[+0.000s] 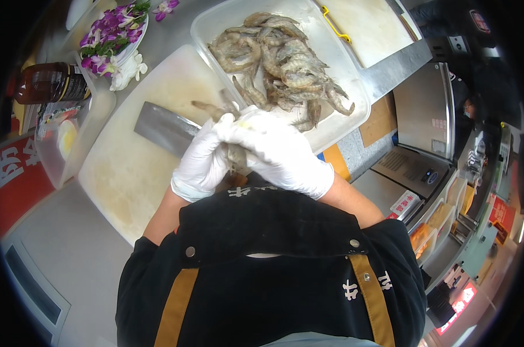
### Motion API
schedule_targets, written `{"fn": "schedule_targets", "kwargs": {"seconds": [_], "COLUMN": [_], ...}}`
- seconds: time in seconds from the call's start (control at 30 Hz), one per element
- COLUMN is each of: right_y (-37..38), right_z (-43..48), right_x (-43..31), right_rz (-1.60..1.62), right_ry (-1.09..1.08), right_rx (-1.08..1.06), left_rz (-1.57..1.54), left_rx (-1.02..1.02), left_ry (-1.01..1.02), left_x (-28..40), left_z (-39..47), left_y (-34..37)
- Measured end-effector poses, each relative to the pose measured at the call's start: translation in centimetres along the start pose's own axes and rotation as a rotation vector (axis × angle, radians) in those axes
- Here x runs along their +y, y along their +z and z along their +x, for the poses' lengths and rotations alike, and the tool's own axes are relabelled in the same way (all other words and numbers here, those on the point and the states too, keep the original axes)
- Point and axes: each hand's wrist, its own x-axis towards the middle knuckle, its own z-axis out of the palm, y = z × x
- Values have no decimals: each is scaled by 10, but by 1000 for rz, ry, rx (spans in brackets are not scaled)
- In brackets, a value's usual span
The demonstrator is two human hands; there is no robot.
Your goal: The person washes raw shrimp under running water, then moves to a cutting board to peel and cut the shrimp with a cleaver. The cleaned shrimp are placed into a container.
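My left hand point(203, 156) and my right hand point(279, 147), both in white gloves, come together in front of my chest. Between them they grip a raw grey shrimp point(214, 110); one end sticks out above the fingers, and part shows below, while its middle is hidden. Behind my left hand a cleaver blade point(164, 129) lies on a white cutting board point(123, 191), its handle covered from sight. Just beyond my right hand stands a translucent plastic bin point(342, 123) holding a pile of raw shrimp point(283, 60).
Purple orchids point(110, 32) with green garnish fill a white dish at upper left. A plastic tub point(101, 112) and a brown bottle point(43, 83) stand left of the board. Another cutting board point(370, 26) lies beyond the bin. A person point(468, 106) is far right, near steel equipment point(420, 108).
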Motion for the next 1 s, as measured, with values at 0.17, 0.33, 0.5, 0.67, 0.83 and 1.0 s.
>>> {"fn": "schedule_targets", "kwargs": {"seconds": [0.17, 0.33, 0.5, 0.67, 0.83, 1.0], "right_y": [-40, -77, -77, -80, -42, -4], "right_z": [5, 20, 16, 55, 109, 145], "right_x": [26, 91, 92, 102, 149, 164], "right_rz": [-195, -384, -364, -165, -292, -737], "right_ry": [-47, 401, 421, 761, 398, 234], "right_rx": [-144, -34, -335, -317, -275, -438], "left_rz": [88, 20, 36, 43, 11, 16], "left_rx": [17, 168, 151, 192, 176, 150], "left_ry": [133, 224, 243, 244, 225, 256], "left_x": [13, 30, 33, 30, 30, 33], "left_z": [-2, -12, -16, -15, -15, -18], "left_y": [-15, -26, -31, -37, -40, -44]}}
